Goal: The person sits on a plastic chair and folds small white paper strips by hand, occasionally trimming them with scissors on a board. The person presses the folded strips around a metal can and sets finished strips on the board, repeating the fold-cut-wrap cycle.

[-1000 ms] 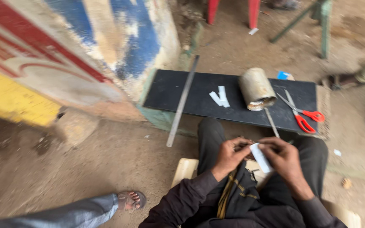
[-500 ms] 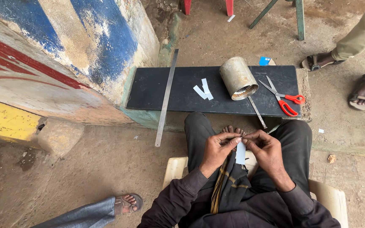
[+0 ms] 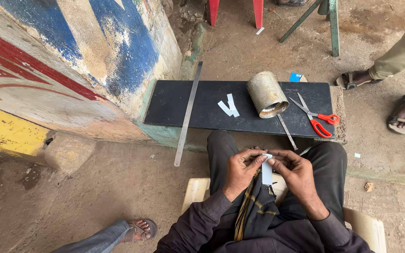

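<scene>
A small white paper strip (image 3: 267, 171) is held upright above the lap, between both hands; it is narrow, pale, and appears folded or layered, with its top edge at the fingertips. The left hand (image 3: 241, 169) is closed on the strip's upper left edge, and the right hand (image 3: 295, 172) is closed on its right side, the fingers of both pinched around it. Ahead of the knees a black board (image 3: 202, 110) serves as the table, carrying two more white strips (image 3: 229, 106), a metal can (image 3: 266, 94) lying on its side, red-handled scissors (image 3: 316, 118) and a thin metal rod (image 3: 287, 131). A long steel ruler (image 3: 188, 114) is laid across the board's left end onto the ground. Compared with half a second ago, the strip is seen in the same grip and the items on the board are unmoved; only the view is shifted slightly. The lower end of the strip is lost against dark clothing, and its exact fold cannot be made out.
</scene>
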`<control>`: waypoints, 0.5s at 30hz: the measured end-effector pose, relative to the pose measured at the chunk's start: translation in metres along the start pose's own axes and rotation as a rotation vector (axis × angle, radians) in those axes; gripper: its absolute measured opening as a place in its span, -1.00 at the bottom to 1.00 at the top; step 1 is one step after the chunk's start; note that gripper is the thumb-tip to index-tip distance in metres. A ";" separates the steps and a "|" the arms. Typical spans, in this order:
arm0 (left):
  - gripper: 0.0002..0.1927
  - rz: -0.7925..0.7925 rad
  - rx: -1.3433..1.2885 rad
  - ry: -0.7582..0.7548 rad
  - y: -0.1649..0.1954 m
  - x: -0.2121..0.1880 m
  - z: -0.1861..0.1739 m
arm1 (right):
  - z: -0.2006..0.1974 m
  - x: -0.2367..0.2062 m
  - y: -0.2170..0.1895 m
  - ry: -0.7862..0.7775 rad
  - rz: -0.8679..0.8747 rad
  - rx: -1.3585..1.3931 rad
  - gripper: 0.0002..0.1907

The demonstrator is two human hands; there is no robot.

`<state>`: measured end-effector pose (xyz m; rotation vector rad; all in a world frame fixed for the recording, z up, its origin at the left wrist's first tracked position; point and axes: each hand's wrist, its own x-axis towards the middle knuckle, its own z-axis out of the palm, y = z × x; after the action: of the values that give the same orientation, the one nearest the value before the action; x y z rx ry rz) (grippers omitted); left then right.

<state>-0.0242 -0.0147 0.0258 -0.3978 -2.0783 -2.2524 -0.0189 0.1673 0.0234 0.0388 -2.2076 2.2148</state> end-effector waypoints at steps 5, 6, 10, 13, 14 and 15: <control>-0.79 0.068 0.094 0.039 0.008 -0.003 0.009 | 0.002 -0.003 -0.004 0.080 -0.026 -0.092 -0.76; -0.79 0.071 0.097 0.051 0.010 -0.004 0.011 | 0.004 -0.005 -0.005 0.095 -0.046 -0.103 -0.77; -0.80 0.126 0.176 0.067 0.014 -0.006 0.013 | 0.009 -0.011 -0.010 0.175 -0.086 -0.241 -0.81; -0.80 0.126 0.197 0.068 0.016 -0.006 0.014 | 0.011 -0.015 -0.016 0.200 -0.126 -0.326 -0.83; -0.80 0.130 0.200 0.070 0.016 -0.007 0.014 | 0.011 -0.015 -0.018 0.201 -0.134 -0.345 -0.83; -0.79 0.134 0.204 0.071 0.017 -0.007 0.015 | 0.011 -0.015 -0.020 0.201 -0.142 -0.364 -0.84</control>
<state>-0.0114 -0.0023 0.0412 -0.4230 -2.1486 -1.9302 -0.0034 0.1562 0.0430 -0.0291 -2.3690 1.6406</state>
